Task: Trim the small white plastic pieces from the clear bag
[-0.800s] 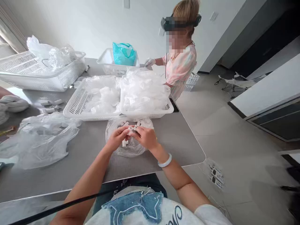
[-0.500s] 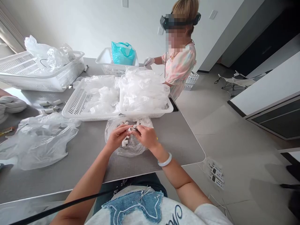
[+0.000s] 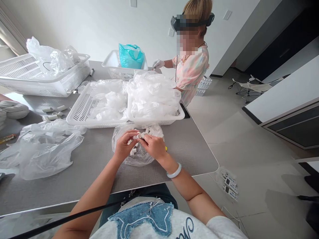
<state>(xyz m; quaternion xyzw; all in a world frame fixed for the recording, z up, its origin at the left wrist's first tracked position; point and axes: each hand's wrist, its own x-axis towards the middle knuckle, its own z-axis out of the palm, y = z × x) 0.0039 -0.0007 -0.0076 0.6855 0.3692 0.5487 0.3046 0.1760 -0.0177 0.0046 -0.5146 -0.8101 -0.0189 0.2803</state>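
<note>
My left hand (image 3: 123,146) and my right hand (image 3: 154,147) meet above a clear plastic bag (image 3: 147,158) lying on the table. Between their fingertips both hands pinch a small white plastic pipe fitting (image 3: 138,136), and the fingers hide part of it. Several more white fittings (image 3: 133,152) lie inside the bag, close under my hands. A pale bangle (image 3: 174,171) circles my right wrist.
Two white slatted baskets (image 3: 78,113) (image 3: 159,118) full of clear plastic stand just beyond my hands. A loose clear bag (image 3: 47,154) and white fittings (image 3: 52,114) lie to the left on the grey table (image 3: 97,176). A gloved person (image 3: 191,63) stands across its far corner.
My hands have shifted slightly and turned the small white fitting between their fingertips. The grip on it stays. The co-worker's gloved hand remains near the far basket.
</note>
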